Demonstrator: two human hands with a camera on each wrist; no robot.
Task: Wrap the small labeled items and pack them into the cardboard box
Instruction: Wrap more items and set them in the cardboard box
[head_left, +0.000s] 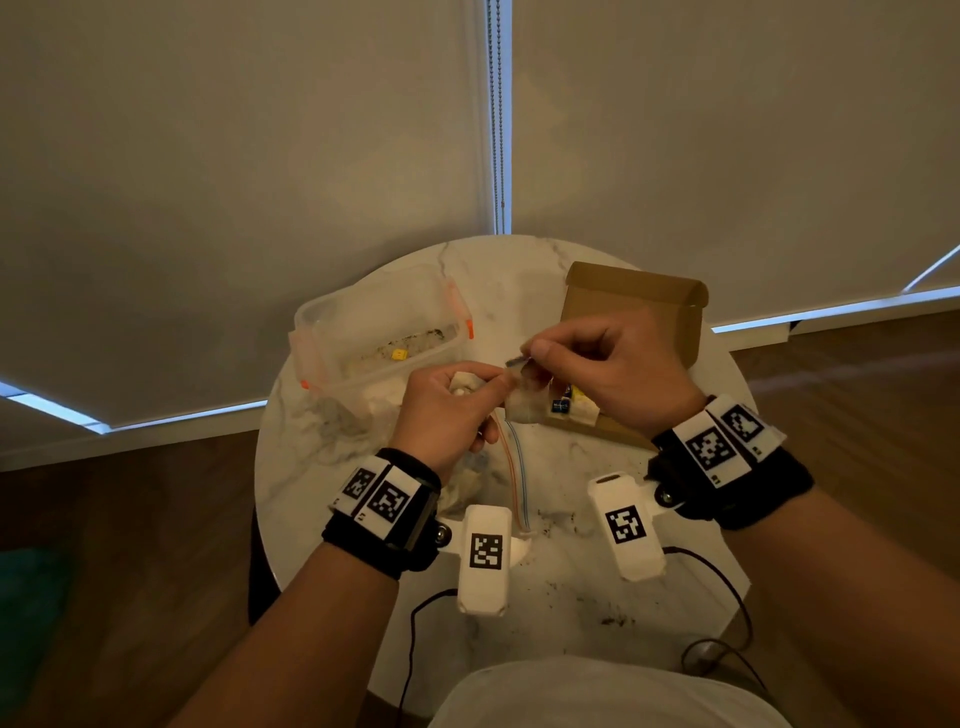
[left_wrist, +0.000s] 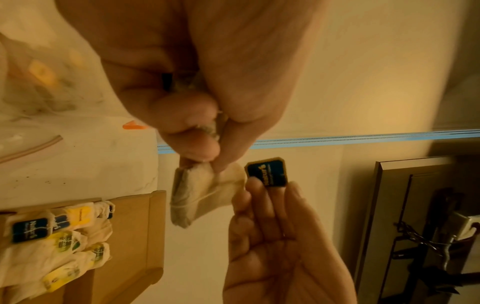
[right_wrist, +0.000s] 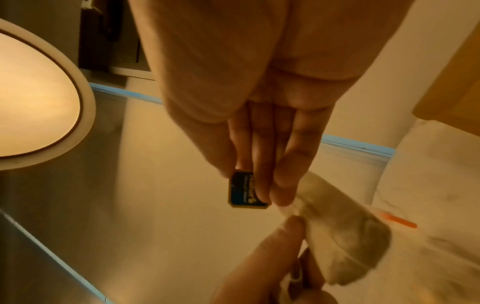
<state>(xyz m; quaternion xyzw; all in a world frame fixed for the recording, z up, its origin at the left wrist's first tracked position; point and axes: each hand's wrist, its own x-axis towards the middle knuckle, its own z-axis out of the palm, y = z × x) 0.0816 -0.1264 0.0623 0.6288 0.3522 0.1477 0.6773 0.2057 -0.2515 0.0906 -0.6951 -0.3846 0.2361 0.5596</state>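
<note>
My left hand (head_left: 496, 383) pinches the top corner of a pale tea bag (left_wrist: 197, 197), which hangs in the air over the table. A thin string runs across the bag. My right hand (head_left: 531, 356) pinches the bag's small blue labeled tag (left_wrist: 267, 171) between thumb and fingertips, just beside my left fingers. The tag (right_wrist: 244, 191) and the tea bag (right_wrist: 345, 236) also show in the right wrist view. The open cardboard box (head_left: 634, 306) lies behind my right hand. It holds several wrapped tea bags (left_wrist: 59, 236) with blue and yellow tags.
A clear plastic container (head_left: 374, 332) with orange latches stands at the back left of the round marble table (head_left: 571, 551). A clear zip bag (head_left: 514, 467) lies under my hands. Dark crumbs dot the near table; cables run off its front edge.
</note>
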